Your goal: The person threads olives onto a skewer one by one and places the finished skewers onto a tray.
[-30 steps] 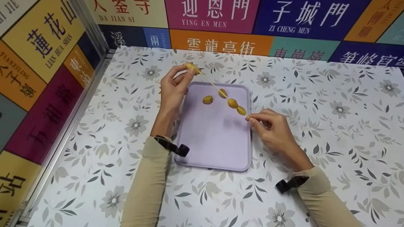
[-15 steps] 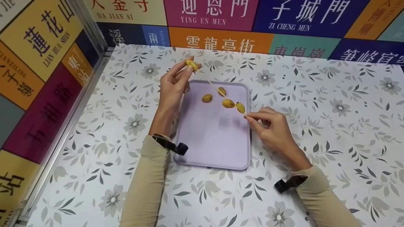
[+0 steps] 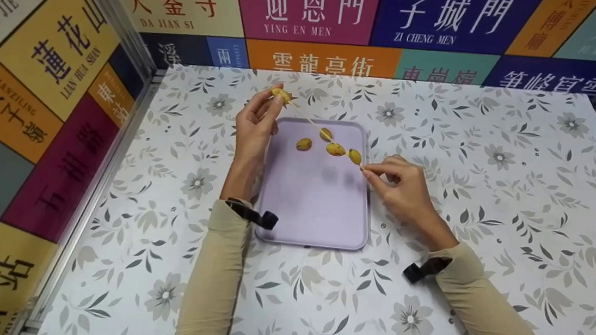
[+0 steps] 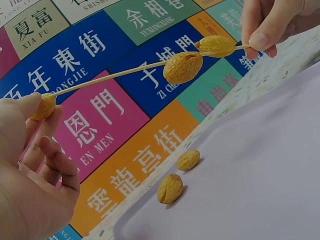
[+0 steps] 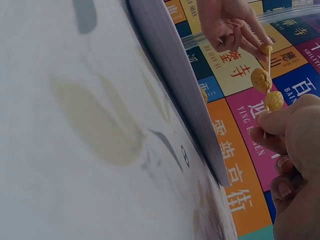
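Observation:
My left hand (image 3: 256, 117) pinches a wrinkled yellow-brown oval fruit (image 4: 45, 106) between thumb and fingers. That fruit meets the far tip of a thin wooden skewer (image 4: 115, 75). At the skewer's near end, my right hand (image 3: 397, 185) grips the stick between thumb and fingertips. Two more such fruits are threaded close to the right fingers: a rounder one (image 4: 183, 68) and, nearest the hand, a second one (image 4: 217, 46). The skewer slants above the lilac tray (image 3: 316, 207). Two loose fruits, one nearer the left (image 3: 304, 144) and one farther back (image 3: 326, 133), lie on the tray.
The tray rests on a table (image 3: 491, 208) with a white, grey-flowered cover. Coloured panels (image 3: 313, 7) with large lettering stand behind the table and along its left side. Each wrist carries a small black camera, such as the left wrist camera (image 3: 268, 219).
Both hands keep their holds and stay nearly in place. The left fingertips have tipped slightly upward with their fruit. A small gap now shows between the two threaded fruits.

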Tool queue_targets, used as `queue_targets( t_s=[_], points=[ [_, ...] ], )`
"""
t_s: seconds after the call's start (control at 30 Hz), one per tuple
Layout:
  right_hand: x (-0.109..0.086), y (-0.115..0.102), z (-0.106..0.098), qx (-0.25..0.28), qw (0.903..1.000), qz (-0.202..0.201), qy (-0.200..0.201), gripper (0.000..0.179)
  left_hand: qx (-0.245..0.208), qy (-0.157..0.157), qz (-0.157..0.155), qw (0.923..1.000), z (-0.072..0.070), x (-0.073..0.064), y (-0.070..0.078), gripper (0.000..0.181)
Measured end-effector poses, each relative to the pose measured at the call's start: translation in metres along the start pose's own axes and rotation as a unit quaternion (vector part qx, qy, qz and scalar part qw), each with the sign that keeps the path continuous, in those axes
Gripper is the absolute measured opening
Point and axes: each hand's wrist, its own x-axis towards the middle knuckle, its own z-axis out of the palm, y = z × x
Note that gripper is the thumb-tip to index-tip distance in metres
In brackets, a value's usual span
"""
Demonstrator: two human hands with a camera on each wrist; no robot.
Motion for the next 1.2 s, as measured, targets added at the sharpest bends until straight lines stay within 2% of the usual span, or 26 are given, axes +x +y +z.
queue_targets(
  t_s=[0.13, 0.43, 0.67, 0.93, 1.07, 1.2],
  points=[
    [0.0001, 0.0007, 0.0007, 0.006, 1.0000, -0.001, 0.004, 0.012, 0.009, 0.001, -0.004, 0.9999, 0.0001, 0.0007, 0.0005, 0.039],
    [-0.0008, -0.0015, 0.0011, 0.017, 0.9996, 0.002, -0.021, 0.010, -0.045, -0.015, -0.022, 0.9986, -0.0007, -0.0003, 0.0028, 0.046],
    [-0.0022, -0.0018, 0.0013, 0.020, 0.9994, -0.004, -0.028, 0.010, -0.055, -0.035, -0.022, 0.9977, 0.0038, -0.0021, 0.0041, 0.047],
    [-0.0022, -0.0021, 0.0014, 0.023, 0.9991, -0.013, -0.032, 0.009, -0.097, -0.053, -0.041, 0.9930, 0.0088, -0.0029, 0.0057, 0.039],
    [-0.0023, -0.0033, 0.0019, 0.027, 0.9991, -0.009, -0.033, 0.009, -0.102, -0.065, -0.040, 0.9919, 0.0082, -0.0038, 0.0060, 0.039],
    [-0.0042, -0.0037, 0.0029, 0.028, 0.9988, -0.008, -0.040, 0.010, -0.087, -0.073, -0.041, 0.9927, 0.0074, -0.0048, 0.0044, 0.038]
  ],
)
